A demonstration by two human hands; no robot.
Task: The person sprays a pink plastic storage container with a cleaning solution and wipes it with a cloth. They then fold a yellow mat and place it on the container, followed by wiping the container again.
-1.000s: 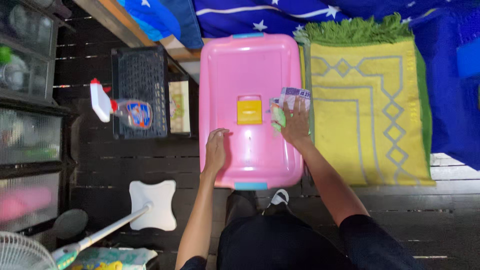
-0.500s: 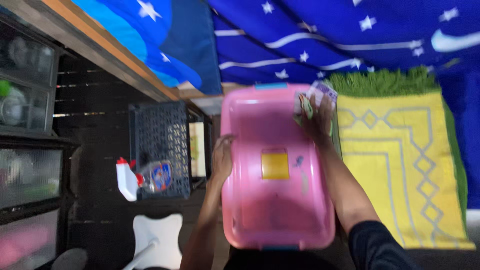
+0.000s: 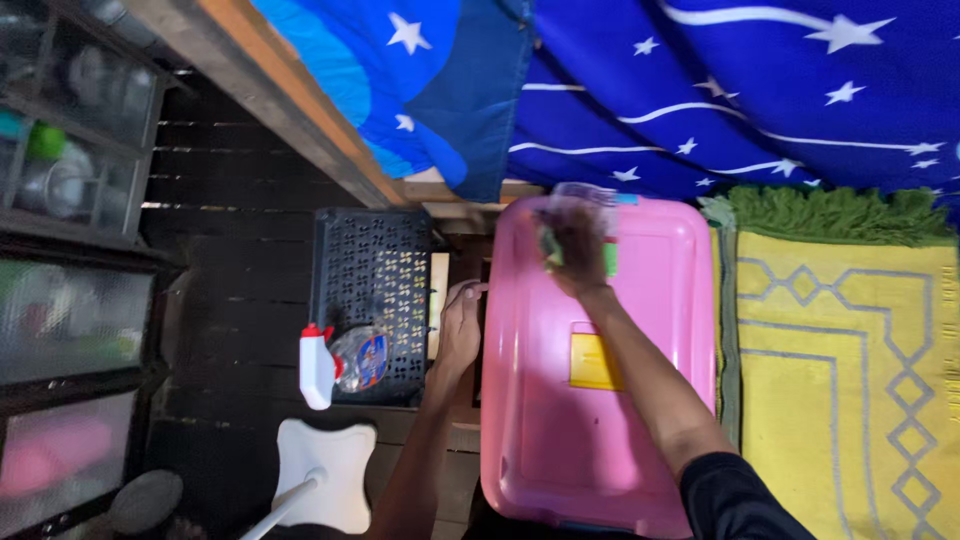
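A pink plastic bin lid [image 3: 560, 430] lies in front of me with a yellow sticker [image 3: 595, 362] in its middle. My right hand [image 3: 572, 245] is at the lid's far edge, shut on a green sponge or cloth with a pale wrapper; the motion blurs it. My left hand [image 3: 460, 325] rests on the lid's left rim, fingers curled over the edge.
A black perforated crate [image 3: 375, 275] stands left of the bin, with a spray bottle [image 3: 345, 362] lying on it. A yellow and green mat [image 3: 850, 370] lies to the right. Blue star-print bedding [image 3: 700, 90] hangs beyond. Clear drawers [image 3: 70, 300] line the left side; a white stand base [image 3: 325, 475] sits near.
My right hand has swept from the lid's right side to its far edge with the green thing. My left hand slid from the lid's top to its left rim. My head has tilted upward.
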